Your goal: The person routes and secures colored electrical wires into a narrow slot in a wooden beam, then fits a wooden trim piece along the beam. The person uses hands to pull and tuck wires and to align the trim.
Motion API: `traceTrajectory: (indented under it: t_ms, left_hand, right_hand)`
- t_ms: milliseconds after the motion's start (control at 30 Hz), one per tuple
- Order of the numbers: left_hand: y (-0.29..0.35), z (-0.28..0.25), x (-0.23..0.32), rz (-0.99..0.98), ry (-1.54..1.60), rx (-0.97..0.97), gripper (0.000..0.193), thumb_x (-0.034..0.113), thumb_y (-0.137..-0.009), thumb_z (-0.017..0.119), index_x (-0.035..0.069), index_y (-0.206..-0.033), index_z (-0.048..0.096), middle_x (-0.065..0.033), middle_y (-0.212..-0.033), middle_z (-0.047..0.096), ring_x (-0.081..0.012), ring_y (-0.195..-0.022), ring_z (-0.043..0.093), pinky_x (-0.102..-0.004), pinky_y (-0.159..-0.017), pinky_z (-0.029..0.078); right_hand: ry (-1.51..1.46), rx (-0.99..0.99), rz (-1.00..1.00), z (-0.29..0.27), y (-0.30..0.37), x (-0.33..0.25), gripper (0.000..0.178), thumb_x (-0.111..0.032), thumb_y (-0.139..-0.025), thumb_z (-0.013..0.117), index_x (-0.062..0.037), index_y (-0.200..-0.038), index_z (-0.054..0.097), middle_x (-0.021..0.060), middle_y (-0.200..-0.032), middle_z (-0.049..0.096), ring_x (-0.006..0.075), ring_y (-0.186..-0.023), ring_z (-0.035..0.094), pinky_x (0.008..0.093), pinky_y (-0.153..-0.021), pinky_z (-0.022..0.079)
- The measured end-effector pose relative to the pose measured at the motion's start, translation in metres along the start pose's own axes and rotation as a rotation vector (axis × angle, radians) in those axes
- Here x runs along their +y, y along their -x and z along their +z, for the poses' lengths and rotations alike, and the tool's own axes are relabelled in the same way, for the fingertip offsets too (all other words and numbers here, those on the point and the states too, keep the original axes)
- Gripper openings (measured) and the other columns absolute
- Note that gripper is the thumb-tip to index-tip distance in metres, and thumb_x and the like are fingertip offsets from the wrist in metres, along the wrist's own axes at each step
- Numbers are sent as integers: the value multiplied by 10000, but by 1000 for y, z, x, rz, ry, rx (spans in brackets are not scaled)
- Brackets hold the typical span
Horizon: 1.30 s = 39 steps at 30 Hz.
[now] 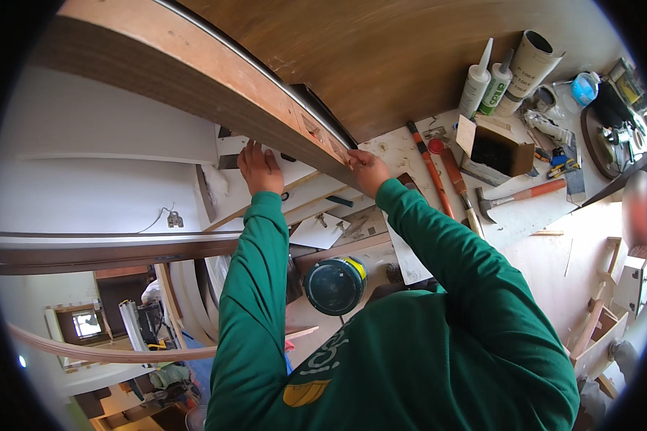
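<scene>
A long wooden board [216, 82] slants down from the upper left, with a small cut-out near its lower right end. My right hand [369, 171] is closed at that end, finger and thumb pinching its edge. Farther left, my left hand [262, 171] is open, palm down, fingertips by the board's dark lower edge. Whether those fingertips press on the board I cannot tell. Beneath and between my hands lie white panels [313, 194] and a small white plate with metal fittings [320, 230]. Green sleeves cover both my forearms.
On the white worktop [507, 205] at right lie a hammer [528, 194], an orange-handled chisel [461, 183] and an open cardboard box [494, 152]. Sealant cartridges [475, 90] stand behind. Below my hands is a dark round-topped container [335, 286]. A white cabinet panel [108, 190] fills the left.
</scene>
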<state>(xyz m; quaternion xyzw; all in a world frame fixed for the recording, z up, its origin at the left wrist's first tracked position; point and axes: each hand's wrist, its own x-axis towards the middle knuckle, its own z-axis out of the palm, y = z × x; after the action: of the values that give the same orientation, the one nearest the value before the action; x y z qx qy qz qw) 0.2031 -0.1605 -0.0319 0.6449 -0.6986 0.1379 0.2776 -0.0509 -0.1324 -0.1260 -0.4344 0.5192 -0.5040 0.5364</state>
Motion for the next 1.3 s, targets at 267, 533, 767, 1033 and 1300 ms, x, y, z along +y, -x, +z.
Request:
traceTrajectory:
  t_ms: [267, 533, 767, 1033, 1300]
  left_hand:
    - [-1, -6, 9, -66, -6, -27, 421, 125, -971, 568, 11, -1376, 557, -222, -1458, 522, -467, -1350, 419, -553, -1164, 336]
    - [0, -4, 3, -34, -6, -34, 463, 92, -924, 580, 29, -1382, 555, -222, -1452, 525, -479, -1348, 413, -549, -1183, 308]
    - [1, 2, -7, -50, 2, -93, 478, 97, -892, 613, 41, -1366, 592, -216, -1438, 536, -481, -1355, 408, -543, -1200, 296]
    - [5, 5, -8, -32, -43, -64, 450, 198, -942, 620, 90, -1378, 616, -201, -1464, 536, -455, -1387, 396, -531, -1215, 283]
    - [7, 6, -7, -102, -31, -72, 425, 228, -968, 607, 101, -1373, 627, -189, -1487, 529, -435, -1411, 390, -519, -1219, 282]
  right_hand:
    - [-222, -24, 236, 19, -37, 23, 166, -143, -1005, 660, -44, -873, 663, 15, -745, 637, 105, -601, 527, 279, -544, 430]
    - [11, 57, 136, 12, -16, 30, 308, -283, -1043, 579, 7, -990, 665, 130, -797, 695, 309, -754, 644, 418, -747, 526]
    - [285, -158, -85, 5, 57, -21, 602, -23, -895, 585, 45, -1479, 456, 248, -1510, 488, 411, -1411, 461, 392, -1183, 367]
    - [161, -206, -122, 2, 52, -33, 716, 76, -838, 521, 39, -1538, 373, 267, -1595, 365, 434, -1471, 376, 387, -1223, 327]
    - [216, -263, 35, 6, 55, -9, 852, -33, -869, 624, 46, -1606, 206, 300, -1663, 235, 417, -1544, 261, 384, -1268, 255]
